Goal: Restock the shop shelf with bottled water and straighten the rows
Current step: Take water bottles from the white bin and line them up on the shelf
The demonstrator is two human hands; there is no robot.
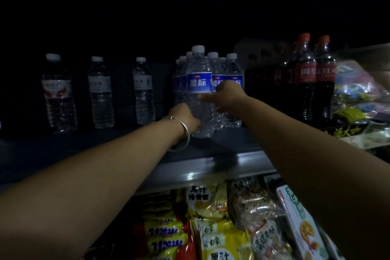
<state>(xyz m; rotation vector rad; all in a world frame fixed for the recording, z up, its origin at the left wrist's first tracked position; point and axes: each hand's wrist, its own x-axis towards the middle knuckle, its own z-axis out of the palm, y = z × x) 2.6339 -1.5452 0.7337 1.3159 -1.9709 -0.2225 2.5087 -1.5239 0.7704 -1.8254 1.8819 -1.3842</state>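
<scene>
Putting a water bottle at the front of its row.
My left hand point(185, 116) fingers curl round the front bottle point(199, 91) low, keeping it steady; my right hand point(226, 96) fingers spread flat, nudging it straight mid-frame.

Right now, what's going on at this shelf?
A person is restocking water. The left hand grips the lower part of the front blue-label bottle, which stands upright on the dark shelf ahead of a cluster of matching bottles. The right hand reaches in beside it, thumb across the front bottle; its fingers are hidden. Three other water bottles stand spaced apart to the left, cola bottles to the right.
</scene>
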